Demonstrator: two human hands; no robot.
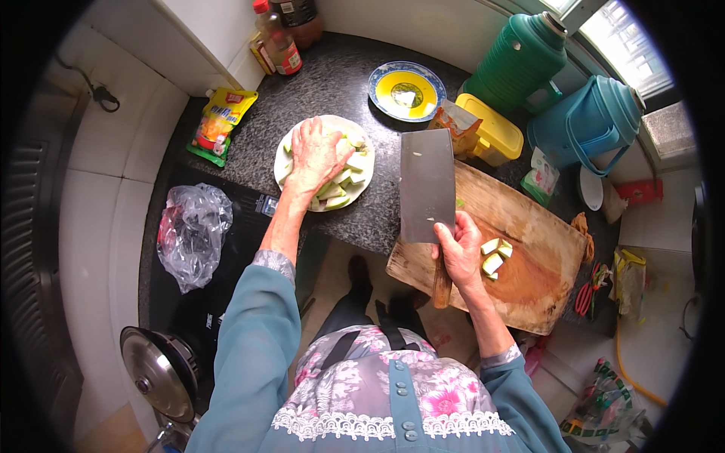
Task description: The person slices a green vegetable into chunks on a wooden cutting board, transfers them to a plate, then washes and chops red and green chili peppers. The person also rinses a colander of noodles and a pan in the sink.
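Note:
My left hand (315, 156) lies palm down, fingers spread, on cut pale-green vegetable pieces (335, 192) heaped on a white plate (362, 195). Whether its hidden fingertips grip any piece cannot be told. With my right hand (460, 249) I hold a cleaver (427, 187) by its wooden handle, thumb against the wide blade, which points away from me. The blade is over the counter and the left edge of a worn wooden cutting board (532, 226). Several cut pieces (493, 263) rest on the board, right of my right hand.
Behind stand a blue-rimmed yellow plate (407, 92), a yellow lidded container (493, 127) and green (515, 62) and blue (589, 124) thermos flasks. Left are a seasoning pouch (218, 127), a sauce bottle (277, 42), a clear plastic bag (195, 235) and a lidded pan (158, 374). Red-handled scissors (586, 294) lie right.

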